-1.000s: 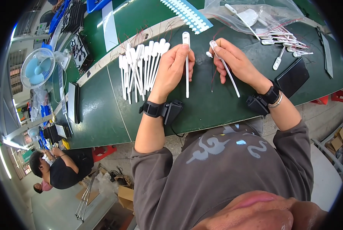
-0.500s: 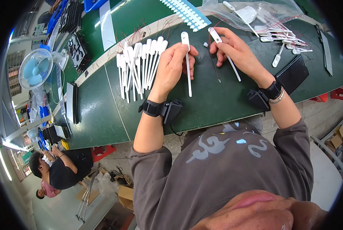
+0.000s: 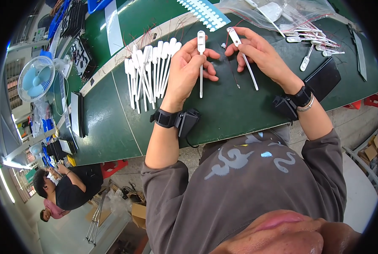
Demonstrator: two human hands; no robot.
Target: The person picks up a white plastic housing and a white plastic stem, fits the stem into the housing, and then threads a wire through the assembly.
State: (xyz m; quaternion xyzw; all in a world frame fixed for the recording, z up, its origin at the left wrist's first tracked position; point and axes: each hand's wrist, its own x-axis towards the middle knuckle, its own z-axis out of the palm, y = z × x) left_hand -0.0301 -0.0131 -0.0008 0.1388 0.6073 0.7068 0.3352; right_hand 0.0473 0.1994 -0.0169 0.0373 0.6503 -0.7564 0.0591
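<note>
My left hand (image 3: 184, 73) pinches a white spoon-shaped plastic piece (image 3: 201, 42) between thumb and fingers, its slotted head up and its thin stem pointing toward me. In my right hand (image 3: 263, 55) is a second white long-stemmed piece (image 3: 251, 74), with a small dark hole in its head; its stem slants down to the right. Between the two hands, a thin dark wire (image 3: 232, 67) with a small pale end lies on the green table. Left of my left hand, several white spoon-shaped pieces (image 3: 155, 63) lie side by side, thin red wires at their head ends.
A pile of similar white pieces (image 3: 313, 36) lies at the right, beside a clear plastic bag (image 3: 299, 12). A blue sheet with white shapes (image 3: 204, 15) lies at the back. A black flat object (image 3: 323, 80) rests near my right wrist. A fan (image 3: 36, 79) and another person (image 3: 77, 188) are at the left.
The piece in my left hand has turned, now showing its slotted face, and both hands have shifted slightly up and left. My left fingers are more spread behind the stem.
</note>
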